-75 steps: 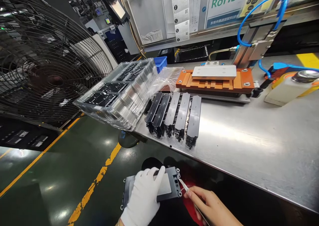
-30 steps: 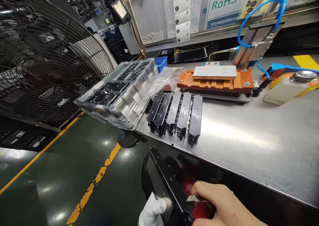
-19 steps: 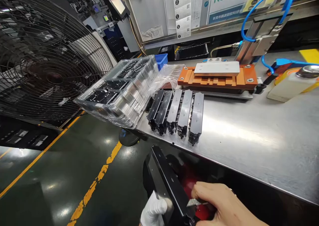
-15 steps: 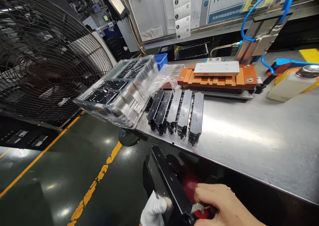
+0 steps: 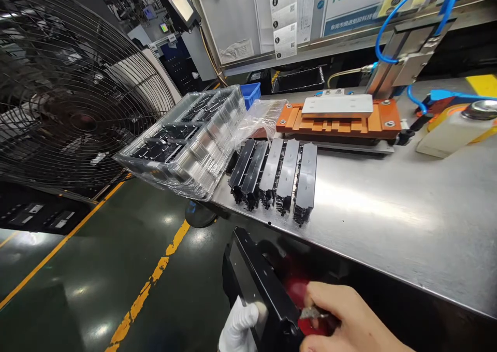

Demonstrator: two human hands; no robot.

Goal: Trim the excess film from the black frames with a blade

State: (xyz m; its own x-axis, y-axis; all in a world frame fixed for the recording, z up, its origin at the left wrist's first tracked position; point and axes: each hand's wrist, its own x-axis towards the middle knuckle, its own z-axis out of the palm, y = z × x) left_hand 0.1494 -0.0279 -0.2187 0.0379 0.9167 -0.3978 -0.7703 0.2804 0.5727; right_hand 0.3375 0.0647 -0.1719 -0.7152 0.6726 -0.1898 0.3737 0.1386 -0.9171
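Low in the frame, centre-bottom, a black plastic part (image 5: pixel 256 290) is held off the table, below its front edge; it is tilted on edge so one long side faces up toward the camera, presumably to expose that edge to the tool. Left hand (image 5: pixel 238 331), in a white glove, is clasped round the lower end of the part from beneath, steadying it; only the fingers show, the rest is cut by the frame bottom. Right hand (image 5: pixel 345 321), bare, is closed in a pinch on a small metal blade (image 5: pixel 310 313); the blade tip lies against the upper edge of the part, near its corner; exact contact point is too small to tell. Something red (image 5: pixel 297 292) sits just behind the part; what it is I cannot tell.

On the table (image 5: pixel 388 212), centre of frame: five like black parts (image 5: pixel 277 178) stood on edge in a tight row, side by side, close to the near edge and within reach. To their left, a stack of clear trays (image 5: pixel 186 142) overhanging the table end, dark parts seated in the compartments. Behind the row, an orange fixture (image 5: pixel 341 121) with a pale plate on top; a crumpled clear bag (image 5: pixel 258 121) between trays and fixture. Large fan (image 5: pixel 70 98) fills the upper left.
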